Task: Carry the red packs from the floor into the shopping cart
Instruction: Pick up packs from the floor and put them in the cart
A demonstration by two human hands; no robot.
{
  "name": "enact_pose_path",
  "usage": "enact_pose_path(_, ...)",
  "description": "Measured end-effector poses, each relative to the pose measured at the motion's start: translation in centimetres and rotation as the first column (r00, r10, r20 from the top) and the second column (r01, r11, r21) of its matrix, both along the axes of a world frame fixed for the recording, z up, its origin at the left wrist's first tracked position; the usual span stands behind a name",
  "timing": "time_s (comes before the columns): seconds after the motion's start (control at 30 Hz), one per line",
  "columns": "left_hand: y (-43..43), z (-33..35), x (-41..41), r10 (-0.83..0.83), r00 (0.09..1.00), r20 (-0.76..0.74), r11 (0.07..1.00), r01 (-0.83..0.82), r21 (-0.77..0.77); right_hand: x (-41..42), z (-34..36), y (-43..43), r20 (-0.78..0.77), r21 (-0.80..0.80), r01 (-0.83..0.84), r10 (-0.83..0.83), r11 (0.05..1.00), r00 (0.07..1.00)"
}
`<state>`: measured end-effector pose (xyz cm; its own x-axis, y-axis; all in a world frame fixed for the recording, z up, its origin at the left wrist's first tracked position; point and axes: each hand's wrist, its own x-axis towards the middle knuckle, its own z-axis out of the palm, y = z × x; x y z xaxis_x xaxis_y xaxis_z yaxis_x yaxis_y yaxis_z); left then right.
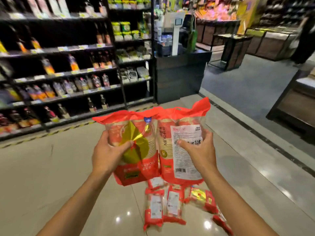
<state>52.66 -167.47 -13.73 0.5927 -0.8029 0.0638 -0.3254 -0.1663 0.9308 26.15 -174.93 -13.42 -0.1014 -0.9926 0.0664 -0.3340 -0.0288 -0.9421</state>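
Observation:
I hold two red packs up in front of me, side by side and upright. My left hand point(109, 150) grips the left red pack point(134, 132), which bears a gold fan print. My right hand point(199, 149) grips the right red pack point(184, 130), whose white label faces me. Several more red packs point(170, 205) lie on the shiny floor below my arms, one with a gold fan point(201, 198) at the right. No shopping cart is in view.
Dark shelves point(59, 74) full of bottles and bags run along the left. A dark counter point(180, 74) with a screen stands ahead. Wooden display stands point(294, 106) sit to the right. Pale tiled floor point(42, 167) spreads around me.

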Motion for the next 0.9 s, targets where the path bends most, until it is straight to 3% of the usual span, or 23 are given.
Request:
enact_pose_path(0.2,9.1,10.8,6.7,0.164,0.984,0.066,0.977,-0.153,-0.146,8.5,9.9,5.3,0.078,-0.116,-0.148,0.158,0.982,0.984)
enact_pose_path(0.53,19.8,16.4,13.7,0.433,0.897,0.09,0.886,-0.405,-0.227,20.3,15.3,8.7,0.105,-0.205,-0.435,0.461,0.877,0.881)
enact_pose_path(0.7,23.1,17.3,16.0,0.601,0.796,0.079,0.787,-0.57,-0.238,26.7,16.1,8.6,0.126,-0.222,-0.59,0.623,0.776,0.772)
enact_pose_path(0.9,26.6,19.1,16.2,0.794,0.598,0.108,0.605,-0.759,-0.241,33.4,16.8,9.1,0.172,-0.234,-0.759,0.794,0.608,0.583)
